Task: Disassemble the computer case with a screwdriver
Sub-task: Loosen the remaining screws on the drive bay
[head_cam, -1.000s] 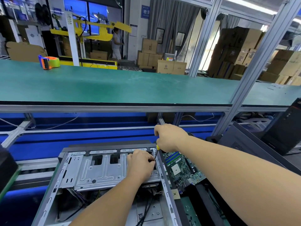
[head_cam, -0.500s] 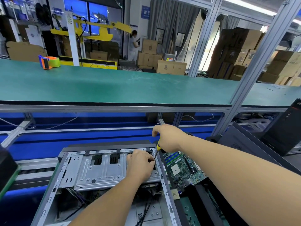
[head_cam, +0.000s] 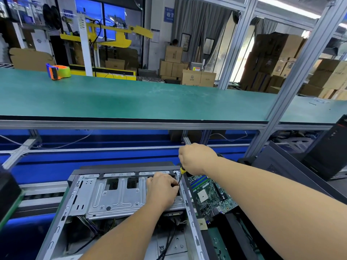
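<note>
Background person [head_cam: 175,42] moved behind boxes [head_cam: 173,54]; green bench [head_cam: 131,98] unchanged.

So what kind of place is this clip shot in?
Likely a factory or warehouse assembly line: a long green-topped workbench on aluminium framing, stacked brown cardboard boxes, and an opened grey metal computer case.

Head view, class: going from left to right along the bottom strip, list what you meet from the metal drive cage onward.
Metal drive cage → left hand → screwdriver → green motherboard → dark side panel → black tower case.
</note>
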